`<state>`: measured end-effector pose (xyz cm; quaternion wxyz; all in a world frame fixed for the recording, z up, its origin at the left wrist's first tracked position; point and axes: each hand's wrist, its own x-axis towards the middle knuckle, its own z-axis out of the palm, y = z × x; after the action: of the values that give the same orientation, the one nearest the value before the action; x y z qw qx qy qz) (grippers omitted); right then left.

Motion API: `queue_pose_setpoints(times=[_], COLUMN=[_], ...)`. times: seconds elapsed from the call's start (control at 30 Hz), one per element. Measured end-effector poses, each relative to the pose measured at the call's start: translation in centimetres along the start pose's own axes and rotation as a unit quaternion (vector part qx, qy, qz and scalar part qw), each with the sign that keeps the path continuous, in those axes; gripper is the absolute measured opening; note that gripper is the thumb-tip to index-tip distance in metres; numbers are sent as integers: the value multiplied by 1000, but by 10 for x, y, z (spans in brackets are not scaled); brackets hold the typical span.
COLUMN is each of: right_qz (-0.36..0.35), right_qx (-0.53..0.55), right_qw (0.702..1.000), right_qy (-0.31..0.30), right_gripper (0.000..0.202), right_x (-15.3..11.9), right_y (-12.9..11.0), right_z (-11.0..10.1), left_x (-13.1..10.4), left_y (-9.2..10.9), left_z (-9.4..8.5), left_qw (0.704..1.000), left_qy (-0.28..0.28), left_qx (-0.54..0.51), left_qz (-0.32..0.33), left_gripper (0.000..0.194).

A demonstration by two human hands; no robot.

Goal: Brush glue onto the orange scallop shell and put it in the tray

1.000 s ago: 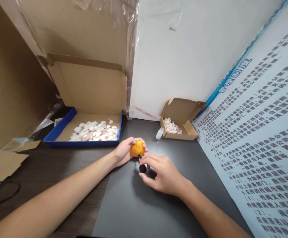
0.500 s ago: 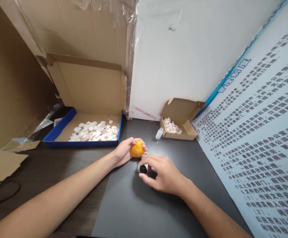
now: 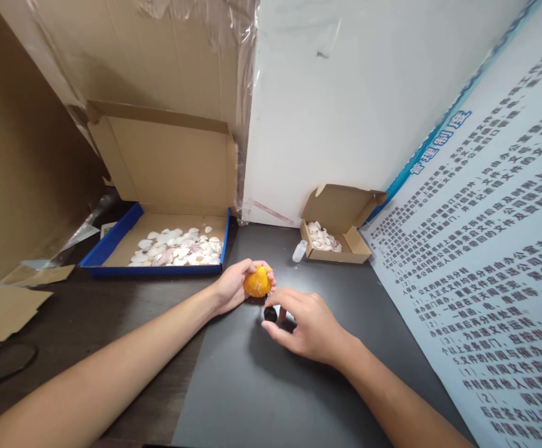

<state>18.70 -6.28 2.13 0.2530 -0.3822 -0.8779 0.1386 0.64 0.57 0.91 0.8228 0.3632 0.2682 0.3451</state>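
An orange shell [image 3: 257, 282] with ribs is held up by my left hand [image 3: 236, 287], whose fingers wrap round its back and side. Just below and to the right of it, my right hand [image 3: 301, 320] pinches a small round black cap [image 3: 270, 314] between thumb and fingers. A thin dark part reaches from the cap toward the lower edge of the shell; whether it touches the shell is too small to tell. Both hands are over the grey mat [image 3: 252, 386]. Beyond them stands a small translucent bottle [image 3: 299, 251].
An open blue-edged cardboard box [image 3: 154, 270] with many pale shells [image 3: 172, 249] lies at the back left. A smaller open cardboard box [image 3: 338, 256] with shells sits behind the bottle. Cardboard pieces [image 3: 7, 308] and a black cable [image 3: 9, 373] are at far left. A printed board [image 3: 495, 249] leans on the right.
My right hand has shifted very slightly, and the black cap is a little higher and farther right. My left hand still holds the shell in nearly the same place.
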Motion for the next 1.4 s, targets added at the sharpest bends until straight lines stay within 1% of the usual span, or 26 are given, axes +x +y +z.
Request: queue_pose_setpoints(times=[0.07, 0.1, 0.13, 0.27, 0.33, 0.4, 0.53, 0.63, 0.7, 0.8, 0.87, 1.0, 1.1, 1.23, 1.4], right_qz=[-6, -13, -21, -48, -45, -34, -9, -12, -22, -37, -39, -18, -6, -17, -25], right_qx=[8, 13, 17, 20, 14, 5, -13, -5, 8, 16, 11, 0, 3, 20, 20], right_qw=[1000, 1000, 1000, 996, 995, 997, 999, 1000, 1000, 998, 997, 998, 999, 999, 997], right_qy=[-22, -21, -9, 68, 82, 74, 36, 8, 15, 56, 71, 66, 46, 23, 65], right_gripper=[13, 14, 14, 16, 16, 16, 14, 13, 14, 15, 15, 13, 10, 11, 13], right_x=[0, 0, 0, 1, 2, 2, 1, 0, 0, 1, 2, 2, 1, 0, 1], right_y=[0, 0, 0, 1, 2, 2, 0, -1, -1, 0, 1, 0, -1, 0, 2], right_z=[0, 1, 1, 0, 0, 0, 0, 0, 0, 0, 0, 0, 0, 0, 1], left_x=[-1, -1, -1, 0, 0, 0, -1, -2, -2, -1, -1, 0, 0, 0, -1], left_y=[0, 0, 0, 0, -1, -1, 1, 1, 1, 0, 0, 0, 0, 0, 0], left_z=[1, 1, 1, 0, -1, -2, 0, 1, 1, 0, -1, -1, -1, 0, -1], left_qw=[1000, 1000, 1000, 1000, 1000, 1000, 1000, 1000, 1000, 1000, 1000, 1000, 1000, 1000, 1000], left_qy=[0, 0, 0, -3, -2, -2, -7, -9, -6, -5, -6, -5, -8, -13, -7], left_qx=[-2, 0, 2, 17, 18, 16, 5, 0, 4, 13, 16, 18, 10, 5, 11], left_qz=[2, 3, 4, 6, 9, 8, 3, 5, 6, 7, 8, 7, 6, 7, 10], left_gripper=[19, 19, 19, 19, 19, 19, 19, 18, 18, 19, 19, 19, 19, 19, 19])
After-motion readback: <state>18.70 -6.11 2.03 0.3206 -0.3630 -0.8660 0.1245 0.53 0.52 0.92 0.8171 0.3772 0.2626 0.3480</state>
